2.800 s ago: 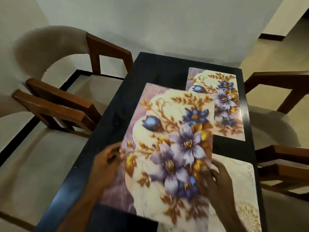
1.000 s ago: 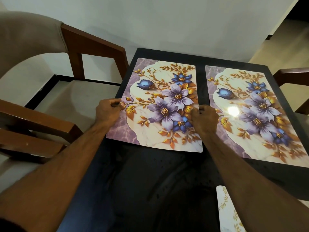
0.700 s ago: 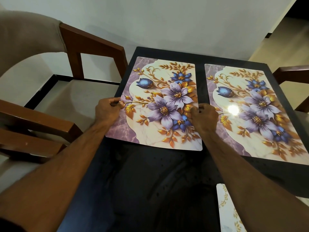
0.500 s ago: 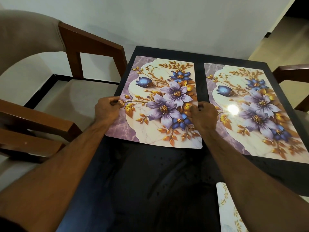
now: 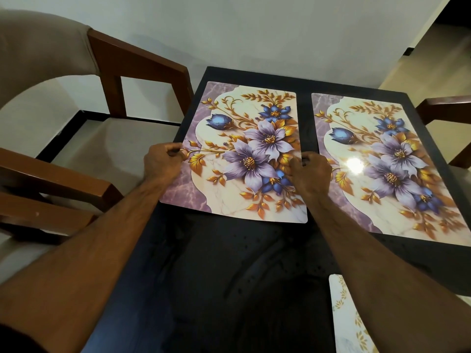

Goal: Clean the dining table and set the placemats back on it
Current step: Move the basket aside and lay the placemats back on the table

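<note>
- Placemats lie side by side on the far half of the dark table (image 5: pixel 229 289), with a narrow strip of bare top between them.
- The left placemat (image 5: pixel 237 151) lies flat, printed with purple and blue flowers and gold leaves on a marbled ground.
- The left hand (image 5: pixel 161 163) grips that mat's left edge, fingers (image 5: pixel 175 150) curled and pinched on the rim.
- The right hand (image 5: pixel 309 174) grips the same mat's right edge, fingers clenched over it, the knuckles lying over the gap beside the neighbouring mat.
- The right placemat (image 5: pixel 397 161) carries the same print, lies flat with no hand on it, and shows a bright glare spot near its middle.
- A third placemat (image 5: pixel 348 319), pale with small gold leaves, shows at the near right, partly hidden by the right forearm.
- A wooden chair (image 5: pixel 132 62) with a beige cushion stands at the table's left side; another chair arm (image 5: pixel 446 108) shows at the right.
</note>
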